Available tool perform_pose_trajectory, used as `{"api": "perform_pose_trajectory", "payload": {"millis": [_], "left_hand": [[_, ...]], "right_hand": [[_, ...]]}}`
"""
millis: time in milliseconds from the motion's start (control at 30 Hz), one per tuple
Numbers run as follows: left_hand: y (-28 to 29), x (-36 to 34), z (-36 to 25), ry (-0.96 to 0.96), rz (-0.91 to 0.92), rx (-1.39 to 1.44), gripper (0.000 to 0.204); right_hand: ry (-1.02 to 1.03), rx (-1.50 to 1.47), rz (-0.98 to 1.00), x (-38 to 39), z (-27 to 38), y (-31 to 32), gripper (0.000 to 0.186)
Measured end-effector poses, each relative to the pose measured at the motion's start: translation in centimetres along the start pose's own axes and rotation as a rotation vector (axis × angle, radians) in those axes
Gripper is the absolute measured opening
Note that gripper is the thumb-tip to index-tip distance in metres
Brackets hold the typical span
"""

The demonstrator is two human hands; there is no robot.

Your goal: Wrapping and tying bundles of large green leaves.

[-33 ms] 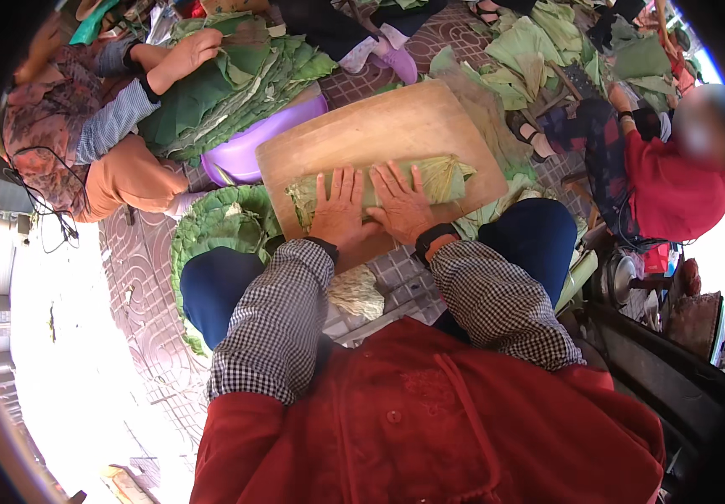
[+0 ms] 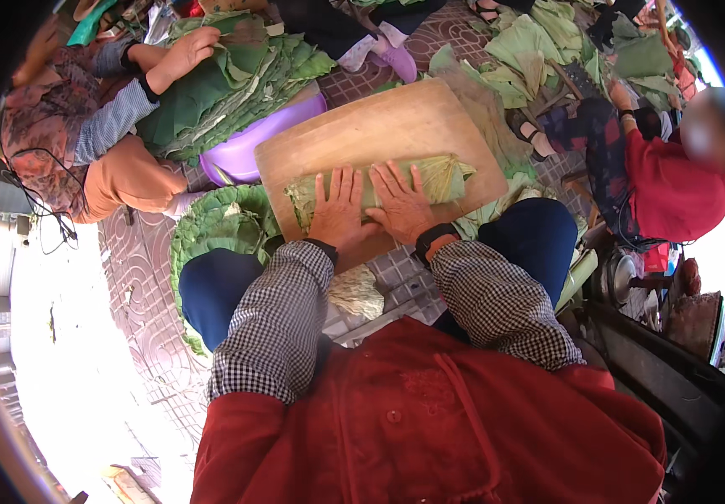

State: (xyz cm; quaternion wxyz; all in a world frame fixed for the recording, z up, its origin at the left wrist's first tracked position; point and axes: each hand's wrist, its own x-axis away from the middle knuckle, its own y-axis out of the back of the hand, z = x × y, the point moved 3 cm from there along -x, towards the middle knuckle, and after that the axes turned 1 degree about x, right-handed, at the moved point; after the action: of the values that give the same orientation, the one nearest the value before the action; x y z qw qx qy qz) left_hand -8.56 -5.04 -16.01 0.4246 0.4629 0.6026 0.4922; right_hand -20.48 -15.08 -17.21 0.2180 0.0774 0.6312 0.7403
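Seen from above, a person in red pressed both hands onto a long green leaf on a wooden board. The leaf lay across the board's near half, from close to its L edge to close to its R edge; folded or rolled, couldn't tell. L hand lay flat on it toward the board's L end, R hand just beside; fingers spread a bit, pointing to the board's far edge, nothing clamped. Thumbs were close; couldn't tell if they touched.

Step in hand, prob.: flattening the leaf. Next move seemed to call for even pressure from both palms, then a gentle lift, b/c the leaf might tear.

L of the board: purple tub w/ a leaf stack over it, a co-worker's hand at the stack. Nearer, also L of board: leaf coil. R of the board: loose leaves & a seated co-worker.
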Motion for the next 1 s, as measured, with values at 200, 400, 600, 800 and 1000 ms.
{"api": "perform_pose_trajectory", "payload": {"millis": [200,400,600,800,1000], "left_hand": [[0.3,1.2,1.1,0.036,0.011,0.034,0.118],[0.7,1.5,2.0,0.103,-0.036,0.044,0.119],[0.9,2.0,2.8,0.145,0.051,0.027,0.123],[1.1,3.6,3.4,0.185,0.141,-0.026,0.126],[1.2,5.6,3.9,0.204,0.091,-0.039,0.121]], "right_hand": [[-0.203,0.002,-0.03,0.7,-5.1,0.0,0.079],[-0.308,0.037,-0.127,1.9,-9.0,-0.7,0.083],[-0.311,0.05,-0.1,1.5,-8.4,-0.5,0.083],[-0.368,0.036,-0.034,2.0,-7.8,0.3,0.082],[-0.179,0.079,-0.007,2.8,-3.8,1.6,0.08]]}}
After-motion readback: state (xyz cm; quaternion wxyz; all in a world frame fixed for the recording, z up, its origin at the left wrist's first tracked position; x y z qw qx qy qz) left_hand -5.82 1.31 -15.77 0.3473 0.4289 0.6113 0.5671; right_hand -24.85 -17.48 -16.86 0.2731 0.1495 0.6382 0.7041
